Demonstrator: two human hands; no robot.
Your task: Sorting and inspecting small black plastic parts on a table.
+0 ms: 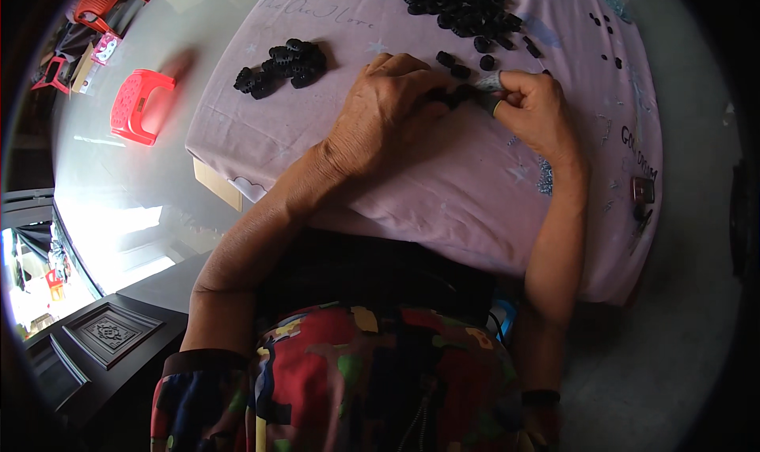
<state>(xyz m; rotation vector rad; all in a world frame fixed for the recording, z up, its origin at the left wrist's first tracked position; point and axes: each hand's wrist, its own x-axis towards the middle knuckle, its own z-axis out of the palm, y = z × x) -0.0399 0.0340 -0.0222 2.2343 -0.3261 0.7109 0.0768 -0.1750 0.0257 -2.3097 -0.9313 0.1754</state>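
My left hand is closed, its fingers around a small black piece whose kind I cannot make out. Opposite it, my right hand is pinched, its fingertips meeting that piece. Something pale and whitish shows at the right fingertips, with a thin yellow-green edge beneath. Just beyond the hands lie a few loose black ruffled pieces. A clump of ridged black pieces rests left of my left hand, and a larger heap of similar black pieces sits at the far side.
A pink printed cloth covers the table. Small silvery beads lie right of my right forearm's top, and a small dark reddish device is near the right edge. A red plastic stool stands on the floor at left.
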